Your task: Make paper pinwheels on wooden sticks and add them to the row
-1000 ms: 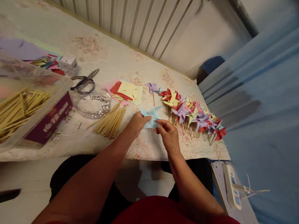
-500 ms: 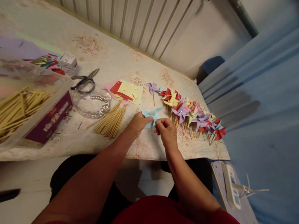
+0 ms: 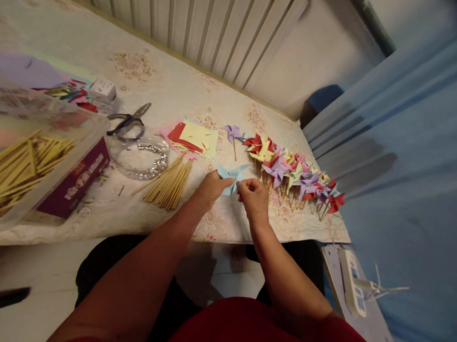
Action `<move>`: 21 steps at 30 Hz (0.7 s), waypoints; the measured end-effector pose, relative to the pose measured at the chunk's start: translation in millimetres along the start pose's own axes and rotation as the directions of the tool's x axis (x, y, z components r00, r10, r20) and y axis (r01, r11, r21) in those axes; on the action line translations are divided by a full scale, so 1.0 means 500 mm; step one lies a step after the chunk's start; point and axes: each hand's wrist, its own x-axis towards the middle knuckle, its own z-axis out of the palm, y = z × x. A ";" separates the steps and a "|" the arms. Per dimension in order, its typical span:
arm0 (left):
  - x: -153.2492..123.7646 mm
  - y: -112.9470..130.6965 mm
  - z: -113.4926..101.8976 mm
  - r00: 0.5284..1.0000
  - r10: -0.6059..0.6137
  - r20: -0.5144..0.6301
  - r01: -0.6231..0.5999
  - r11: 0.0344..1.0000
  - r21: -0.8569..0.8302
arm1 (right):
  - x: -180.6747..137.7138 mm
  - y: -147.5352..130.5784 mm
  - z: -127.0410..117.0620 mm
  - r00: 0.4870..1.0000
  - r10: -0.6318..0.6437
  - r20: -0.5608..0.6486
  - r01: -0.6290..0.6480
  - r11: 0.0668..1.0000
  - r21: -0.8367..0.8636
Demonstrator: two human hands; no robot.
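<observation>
A light blue paper pinwheel [image 3: 231,173] with folded blades is held over the front part of the table. My left hand [image 3: 209,190] grips it from the left, thumb lying across the paper toward its centre. From the right, my right hand [image 3: 255,196] is closed in a pinch at the pinwheel's lower right side. Whatever sits between those fingertips is too small to make out. Finished pinwheels [image 3: 278,170] on sticks, in red, yellow, purple and pink, lie in a row just right of my right hand. A single purple pinwheel [image 3: 232,133] lies behind.
Left of my hands are a bundle of thin sticks [image 3: 169,187], stacked paper squares [image 3: 199,137], a round clear tray [image 3: 140,160] of shiny small pieces and scissors [image 3: 130,121]. A plastic bin [image 3: 101,128] of sticks stands far left. A power strip [image 3: 351,282] is at lower right.
My right fingers have shifted very slightly at the blue pinwheel and are drawn closer together. My left hand keeps its grip, and the other things stay put.
</observation>
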 end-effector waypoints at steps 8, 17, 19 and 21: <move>0.001 -0.003 -0.001 1.000 0.003 -0.006 -0.003 1.000 0.022 | 0.003 0.000 0.002 1.000 -0.014 0.000 0.014 1.000 -0.016; 0.006 -0.008 -0.004 1.000 -0.005 -0.014 0.006 0.997 0.071 | 0.003 0.000 0.002 0.999 -0.016 0.028 0.017 0.999 -0.031; 0.008 -0.012 -0.006 1.000 0.003 -0.010 -0.002 0.997 0.083 | 0.003 -0.001 0.002 1.000 -0.010 0.027 0.011 0.999 -0.038; 0.009 -0.015 -0.007 1.000 0.011 -0.005 -0.010 0.996 0.088 | 0.003 -0.002 0.003 1.000 -0.001 0.023 0.002 0.999 -0.043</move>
